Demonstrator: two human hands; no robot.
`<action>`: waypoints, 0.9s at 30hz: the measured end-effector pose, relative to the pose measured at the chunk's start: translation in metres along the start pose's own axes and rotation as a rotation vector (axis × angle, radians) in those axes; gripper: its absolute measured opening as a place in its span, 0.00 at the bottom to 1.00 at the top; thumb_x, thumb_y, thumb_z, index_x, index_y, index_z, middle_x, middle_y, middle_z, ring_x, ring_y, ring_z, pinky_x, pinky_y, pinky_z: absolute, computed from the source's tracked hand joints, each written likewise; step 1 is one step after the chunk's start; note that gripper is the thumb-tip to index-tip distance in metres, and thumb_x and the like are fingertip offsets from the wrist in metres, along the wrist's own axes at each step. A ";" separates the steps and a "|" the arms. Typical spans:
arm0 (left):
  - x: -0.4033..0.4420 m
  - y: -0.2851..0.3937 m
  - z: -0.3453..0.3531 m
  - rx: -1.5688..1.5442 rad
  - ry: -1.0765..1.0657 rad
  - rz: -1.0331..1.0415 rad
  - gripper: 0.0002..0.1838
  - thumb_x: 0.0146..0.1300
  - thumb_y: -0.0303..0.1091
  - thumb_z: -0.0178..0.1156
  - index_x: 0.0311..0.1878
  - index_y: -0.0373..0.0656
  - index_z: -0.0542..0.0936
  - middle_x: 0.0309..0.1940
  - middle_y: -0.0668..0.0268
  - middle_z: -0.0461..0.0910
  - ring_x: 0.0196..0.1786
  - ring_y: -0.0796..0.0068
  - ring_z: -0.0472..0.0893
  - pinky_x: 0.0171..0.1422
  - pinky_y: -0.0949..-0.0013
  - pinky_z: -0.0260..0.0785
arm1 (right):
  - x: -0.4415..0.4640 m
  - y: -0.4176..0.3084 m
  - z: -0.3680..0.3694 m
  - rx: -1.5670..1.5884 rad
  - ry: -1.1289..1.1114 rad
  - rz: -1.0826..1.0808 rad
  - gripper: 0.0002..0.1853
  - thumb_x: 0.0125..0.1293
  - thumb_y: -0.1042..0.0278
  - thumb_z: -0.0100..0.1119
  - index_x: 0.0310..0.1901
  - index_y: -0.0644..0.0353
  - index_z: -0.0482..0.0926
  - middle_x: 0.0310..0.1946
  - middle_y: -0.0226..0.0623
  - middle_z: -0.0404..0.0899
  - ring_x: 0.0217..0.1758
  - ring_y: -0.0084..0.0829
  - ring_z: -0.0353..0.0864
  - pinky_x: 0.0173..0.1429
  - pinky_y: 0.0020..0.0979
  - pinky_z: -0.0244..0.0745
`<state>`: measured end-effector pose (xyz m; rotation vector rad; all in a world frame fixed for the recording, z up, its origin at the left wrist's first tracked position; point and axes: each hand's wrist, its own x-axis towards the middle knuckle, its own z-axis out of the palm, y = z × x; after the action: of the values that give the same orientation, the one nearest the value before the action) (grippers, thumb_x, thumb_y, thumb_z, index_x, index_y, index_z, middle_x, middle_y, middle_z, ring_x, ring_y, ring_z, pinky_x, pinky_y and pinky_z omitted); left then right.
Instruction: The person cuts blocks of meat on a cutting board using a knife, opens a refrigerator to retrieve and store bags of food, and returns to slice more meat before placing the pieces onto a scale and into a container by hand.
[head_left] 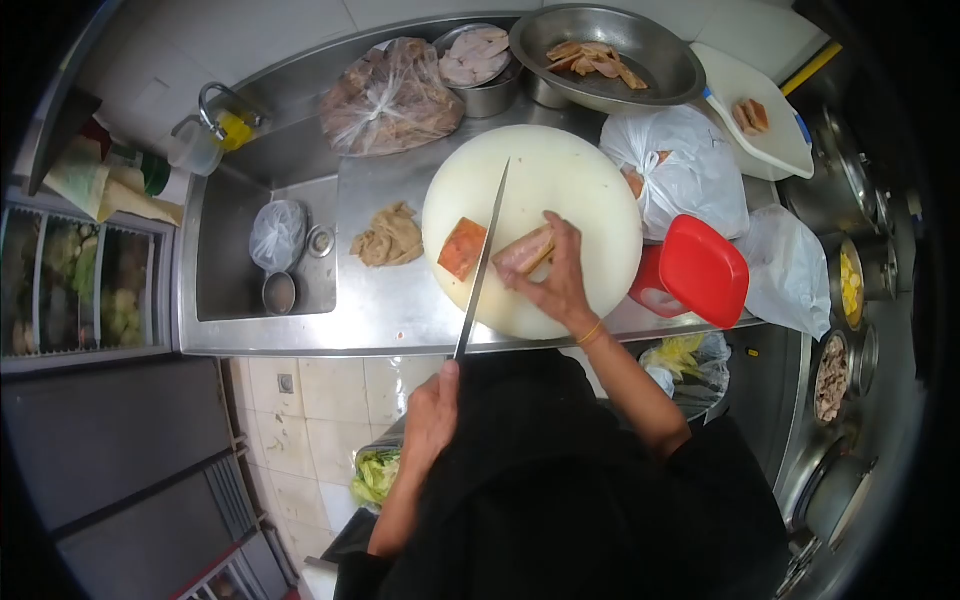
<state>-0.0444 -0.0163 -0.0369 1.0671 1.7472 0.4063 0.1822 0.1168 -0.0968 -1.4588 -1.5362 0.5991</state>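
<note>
On a round white cutting board [570, 165] lies a long knife [489, 237], its blade slanting across the left half. My left hand [431, 412] is closed around the knife's handle, just off the counter's front edge. A pale, pinkish slab of pork [522, 252] sits right of the blade. My right hand [562, 280] grips this slab, thumb at its near end and fingers on the far side. Left of the blade, a square chunk of pork with orange-brown skin [462, 249] rests on the board. Whether the blade touches either piece, I cannot tell.
A sink [235, 300] is at left, with a crumpled brown cloth [388, 235] beside it. Behind the board stand a bag of meat [390, 100] and a metal basin [605, 100]. A white plastic bag [690, 180] and red container [705, 270] are at right.
</note>
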 end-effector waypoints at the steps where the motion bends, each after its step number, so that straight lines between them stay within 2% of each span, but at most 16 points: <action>1: -0.002 0.001 0.001 0.008 0.010 0.000 0.41 0.75 0.64 0.40 0.30 0.28 0.75 0.22 0.45 0.72 0.29 0.54 0.71 0.43 0.52 0.67 | -0.002 -0.004 0.005 -0.063 0.018 -0.105 0.49 0.48 0.58 0.80 0.71 0.56 0.61 0.61 0.45 0.65 0.61 0.48 0.68 0.65 0.43 0.68; 2: -0.004 0.003 0.001 0.017 0.019 0.001 0.41 0.75 0.64 0.40 0.30 0.28 0.75 0.22 0.45 0.72 0.29 0.54 0.70 0.43 0.52 0.67 | -0.003 -0.003 0.010 -0.021 -0.014 0.001 0.52 0.40 0.63 0.80 0.70 0.58 0.62 0.60 0.45 0.66 0.62 0.48 0.68 0.67 0.42 0.66; 5: -0.009 0.005 0.002 0.039 -0.002 -0.081 0.41 0.75 0.64 0.39 0.31 0.27 0.77 0.23 0.42 0.74 0.31 0.50 0.74 0.45 0.51 0.67 | 0.017 0.008 -0.005 0.075 -0.258 -0.060 0.55 0.38 0.68 0.76 0.72 0.57 0.58 0.62 0.45 0.66 0.65 0.47 0.67 0.71 0.39 0.64; 8: -0.017 0.012 0.004 0.098 0.014 -0.069 0.40 0.76 0.63 0.40 0.32 0.27 0.77 0.25 0.38 0.76 0.34 0.42 0.78 0.46 0.50 0.68 | 0.043 0.014 -0.035 0.106 -0.578 -0.081 0.57 0.36 0.71 0.73 0.74 0.57 0.56 0.64 0.46 0.66 0.69 0.46 0.66 0.75 0.37 0.60; 11: -0.026 0.027 0.007 0.111 0.009 -0.075 0.38 0.76 0.61 0.41 0.32 0.28 0.78 0.27 0.36 0.77 0.39 0.33 0.79 0.47 0.47 0.68 | 0.044 0.015 -0.038 0.132 -0.570 -0.149 0.55 0.39 0.68 0.72 0.74 0.58 0.57 0.62 0.48 0.66 0.67 0.49 0.67 0.74 0.39 0.62; 14: -0.035 0.041 0.009 0.132 0.020 -0.056 0.37 0.77 0.59 0.41 0.32 0.29 0.77 0.28 0.34 0.77 0.39 0.28 0.77 0.46 0.43 0.68 | 0.027 0.023 -0.023 0.430 -0.369 0.027 0.46 0.50 0.69 0.69 0.72 0.60 0.59 0.62 0.48 0.67 0.66 0.49 0.68 0.73 0.39 0.63; 17: -0.046 0.053 0.011 0.178 0.050 -0.032 0.34 0.78 0.56 0.42 0.33 0.29 0.77 0.27 0.34 0.77 0.38 0.27 0.76 0.42 0.41 0.67 | 0.016 0.013 -0.002 0.602 -0.201 0.373 0.35 0.62 0.70 0.61 0.70 0.63 0.61 0.60 0.49 0.67 0.65 0.48 0.69 0.71 0.39 0.64; 20: -0.055 0.068 0.012 0.142 0.056 -0.039 0.31 0.78 0.53 0.44 0.34 0.29 0.76 0.27 0.35 0.77 0.35 0.29 0.76 0.39 0.42 0.67 | 0.010 0.012 0.007 0.269 -0.117 0.162 0.28 0.68 0.70 0.55 0.68 0.65 0.62 0.59 0.51 0.67 0.61 0.47 0.70 0.67 0.41 0.66; 23: -0.062 0.073 0.016 0.143 0.082 -0.060 0.29 0.79 0.50 0.45 0.33 0.29 0.76 0.26 0.36 0.76 0.33 0.30 0.77 0.37 0.43 0.67 | 0.009 0.003 0.006 0.231 -0.094 0.154 0.27 0.69 0.70 0.54 0.67 0.66 0.62 0.59 0.52 0.67 0.60 0.47 0.70 0.67 0.41 0.65; 27: -0.068 0.080 0.022 0.175 0.109 -0.046 0.29 0.79 0.50 0.45 0.31 0.30 0.75 0.25 0.36 0.76 0.33 0.31 0.77 0.37 0.43 0.67 | 0.006 0.007 0.010 0.208 -0.067 0.062 0.26 0.71 0.71 0.47 0.68 0.69 0.60 0.61 0.52 0.65 0.64 0.45 0.68 0.71 0.38 0.61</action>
<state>0.0190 -0.0317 0.0479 1.1430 1.9282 0.2912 0.1777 0.1257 -0.1056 -1.3426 -1.4371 0.8272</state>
